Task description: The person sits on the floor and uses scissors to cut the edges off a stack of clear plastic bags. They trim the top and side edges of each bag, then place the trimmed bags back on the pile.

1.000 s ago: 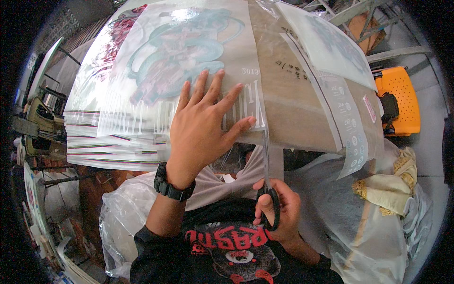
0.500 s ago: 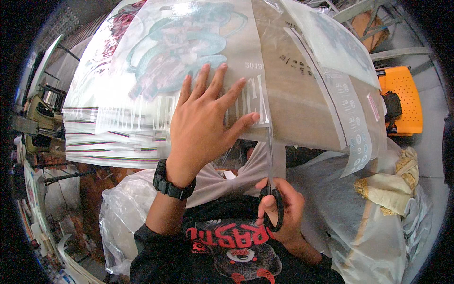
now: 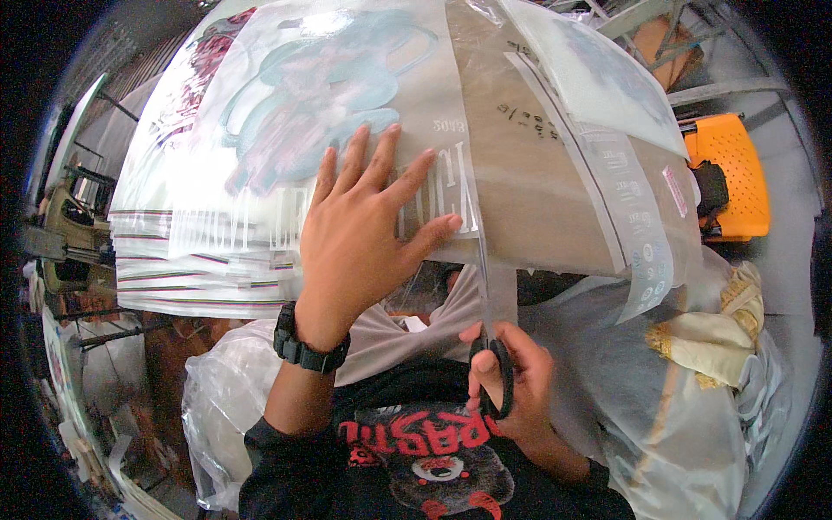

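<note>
My left hand (image 3: 364,217) lies flat, fingers spread, on a translucent printed sheet (image 3: 433,78) with a pale teal and pink picture and white lettering. In my right hand (image 3: 520,373) is a pair of scissors (image 3: 497,377) with black handles, held low in front of my chest. Its long blades point away from me and reach the near right edge of the printed sheet, beside my left thumb. Whether the blade tips are parted is hard to make out. Brown backing (image 3: 537,191) shows beneath and to the right of that sheet.
Stacked white sheets (image 3: 208,286) with striped edges lie at left. A narrow printed strip (image 3: 637,234) hangs over the table's right edge. Beyond stands an orange plastic seat (image 3: 745,182). Clear plastic (image 3: 221,407) and a cream cloth (image 3: 706,342) flank my lap.
The table and sheets appear slightly farther left in view. Both hands keep much the same pose, the left one flat on the sheet and the right one around the scissors.
</note>
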`<state>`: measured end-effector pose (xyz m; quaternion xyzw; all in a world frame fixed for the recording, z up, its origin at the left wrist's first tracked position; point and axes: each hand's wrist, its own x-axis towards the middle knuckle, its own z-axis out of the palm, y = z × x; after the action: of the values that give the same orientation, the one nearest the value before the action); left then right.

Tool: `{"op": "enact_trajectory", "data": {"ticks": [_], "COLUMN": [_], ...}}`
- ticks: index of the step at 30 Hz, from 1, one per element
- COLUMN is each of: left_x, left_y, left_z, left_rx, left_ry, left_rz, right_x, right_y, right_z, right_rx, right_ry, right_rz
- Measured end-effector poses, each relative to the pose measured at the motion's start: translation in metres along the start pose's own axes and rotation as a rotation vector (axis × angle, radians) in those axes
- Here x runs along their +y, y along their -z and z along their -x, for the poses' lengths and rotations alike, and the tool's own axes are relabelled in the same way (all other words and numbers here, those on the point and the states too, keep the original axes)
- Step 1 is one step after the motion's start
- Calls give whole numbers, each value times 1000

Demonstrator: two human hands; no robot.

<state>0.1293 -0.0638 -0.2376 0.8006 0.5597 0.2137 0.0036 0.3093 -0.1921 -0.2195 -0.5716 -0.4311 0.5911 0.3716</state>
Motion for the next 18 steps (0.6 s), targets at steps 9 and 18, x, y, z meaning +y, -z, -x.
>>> {"op": "enact_trajectory", "data": {"ticks": [9,18], "left_x": [1,4], "left_y": [2,4], "left_z": [-1,-2], "left_rx": [-14,-15], "left_ry": [13,31], "left_rz": [11,16], "right_x": [-9,-11], "right_y": [-6,-6], "right_z": [-14,-12], "right_rx": [15,57], "right_ry": [-9,19], "right_rz": [-23,-2]}}
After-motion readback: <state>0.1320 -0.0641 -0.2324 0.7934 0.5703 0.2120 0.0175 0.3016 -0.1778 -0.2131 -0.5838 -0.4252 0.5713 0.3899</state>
